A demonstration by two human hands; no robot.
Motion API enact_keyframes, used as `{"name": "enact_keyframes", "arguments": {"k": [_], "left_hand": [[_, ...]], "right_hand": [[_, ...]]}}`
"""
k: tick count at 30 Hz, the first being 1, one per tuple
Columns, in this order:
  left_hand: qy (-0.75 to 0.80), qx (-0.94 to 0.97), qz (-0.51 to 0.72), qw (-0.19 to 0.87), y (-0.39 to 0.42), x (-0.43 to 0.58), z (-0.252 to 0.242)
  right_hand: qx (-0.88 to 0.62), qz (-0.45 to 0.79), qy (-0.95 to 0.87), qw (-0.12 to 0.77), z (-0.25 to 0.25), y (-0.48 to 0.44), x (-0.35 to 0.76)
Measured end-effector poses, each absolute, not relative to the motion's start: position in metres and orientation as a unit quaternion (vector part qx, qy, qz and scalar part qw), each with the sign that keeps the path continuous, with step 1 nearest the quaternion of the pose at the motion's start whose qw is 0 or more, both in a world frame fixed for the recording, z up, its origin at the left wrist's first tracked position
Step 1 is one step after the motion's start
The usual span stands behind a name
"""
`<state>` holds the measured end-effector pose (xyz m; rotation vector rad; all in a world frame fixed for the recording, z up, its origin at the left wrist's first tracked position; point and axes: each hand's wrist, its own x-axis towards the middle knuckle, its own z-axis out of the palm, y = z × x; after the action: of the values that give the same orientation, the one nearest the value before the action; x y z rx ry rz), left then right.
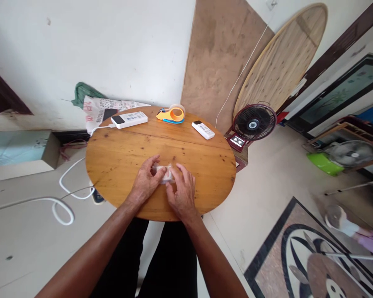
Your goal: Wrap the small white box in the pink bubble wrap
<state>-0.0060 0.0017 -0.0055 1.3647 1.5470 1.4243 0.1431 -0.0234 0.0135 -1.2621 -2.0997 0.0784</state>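
A small white block point(167, 176), seemingly in clear plastic, lies near the front of the round wooden table point(115, 161); its exact kind is hard to make out. My left hand point(146, 179) grips its left side, the thumb lying across its top. On the right side my right hand point(182, 188) has its curled fingers and thumb against it. Both hands cover much of its ends.
At the back of the table lie a white power bank point(129, 120) with a white cable plugged in, an orange-and-blue tape dispenser point(171, 114) and a smaller white power bank point(203, 129). A dark red fan point(253, 123) stands beyond the right edge. A person's foot point(335, 216) shows far right.
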Motion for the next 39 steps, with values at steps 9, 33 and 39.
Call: {"name": "enact_keyframes", "arguments": {"k": [9,33,39], "left_hand": [[0.567,0.503,0.559,0.337,-0.001,-0.005,-0.007],[0.523,0.398,0.628,0.417,-0.004,-0.008,-0.003],[0.502,0.369,0.653,0.431,-0.005,-0.008,-0.001]], "right_hand": [[-0.476,0.011,-0.830,0.290,0.013,-0.019,0.143],[-0.446,0.039,-0.825,0.345,0.015,-0.022,0.148],[-0.445,0.044,-0.812,0.375,0.011,-0.021,0.149]]}}
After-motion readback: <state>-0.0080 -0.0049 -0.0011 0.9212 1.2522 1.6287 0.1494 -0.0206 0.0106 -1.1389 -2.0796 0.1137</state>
